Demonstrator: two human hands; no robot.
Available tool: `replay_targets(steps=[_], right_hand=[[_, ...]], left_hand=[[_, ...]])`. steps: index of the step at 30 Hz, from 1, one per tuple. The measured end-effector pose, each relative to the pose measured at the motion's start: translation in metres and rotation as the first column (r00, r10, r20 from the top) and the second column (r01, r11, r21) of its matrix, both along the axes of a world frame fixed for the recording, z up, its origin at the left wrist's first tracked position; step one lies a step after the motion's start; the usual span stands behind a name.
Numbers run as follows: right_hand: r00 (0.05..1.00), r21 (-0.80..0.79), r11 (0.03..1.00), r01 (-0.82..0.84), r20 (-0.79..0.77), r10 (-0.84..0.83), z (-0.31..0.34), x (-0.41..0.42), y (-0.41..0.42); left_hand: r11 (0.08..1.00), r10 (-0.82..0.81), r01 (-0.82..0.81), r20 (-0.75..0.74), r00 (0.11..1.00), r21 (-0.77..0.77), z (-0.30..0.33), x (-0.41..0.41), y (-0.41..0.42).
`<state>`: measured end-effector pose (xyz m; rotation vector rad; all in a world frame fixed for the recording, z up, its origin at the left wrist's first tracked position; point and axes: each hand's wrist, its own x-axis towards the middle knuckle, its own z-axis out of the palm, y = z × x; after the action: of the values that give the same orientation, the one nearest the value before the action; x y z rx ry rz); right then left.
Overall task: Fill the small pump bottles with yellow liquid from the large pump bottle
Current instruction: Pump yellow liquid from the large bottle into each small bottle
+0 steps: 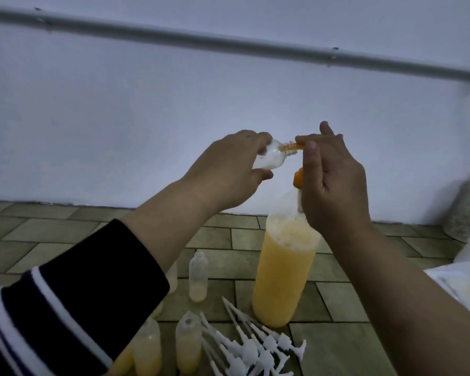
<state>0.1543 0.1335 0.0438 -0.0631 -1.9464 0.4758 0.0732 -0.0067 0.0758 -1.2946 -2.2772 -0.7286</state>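
I had the left hand point(228, 169) curled round an empty small bottle point(83, 158), tipped sideways so its neck met the orange spout point(375, 147) of the big bottle point(282, 270). The right hand point(334, 183) sat on the pump head, thumb and forefinger pinching the spout. The big bottle stood on the tiled floor, about 2/3 full. To do it well, I judged the neck should stay seated over the spout tip and the press go slow and straight down. Part-filled bottles point(198, 278) and loose white pumps point(255, 346) lay in front of the big bottle.
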Motion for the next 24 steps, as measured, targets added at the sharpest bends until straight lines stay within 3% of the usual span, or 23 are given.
replay_targets(steps=[6,15,24], right_hand=[[0.999,-0.115,0.993,-0.031,-0.049,0.025,-0.018,-0.006,0.000],[1.000,-0.062,0.998,-0.017,-0.004,0.017,-0.004,0.001,-0.003],[0.997,0.014,0.999,0.042,0.058,-0.043,-0.015,-0.002,-0.003]], left_hand=[[1.000,-0.018,0.018,0.017,1.000,-0.012,-0.013,0.003,0.005],[1.000,0.002,-0.003,-0.047,0.999,-0.022,0.002,0.001,0.002],[0.999,-0.007,0.006,-0.007,1.000,-0.050,-0.008,0.000,0.002]])
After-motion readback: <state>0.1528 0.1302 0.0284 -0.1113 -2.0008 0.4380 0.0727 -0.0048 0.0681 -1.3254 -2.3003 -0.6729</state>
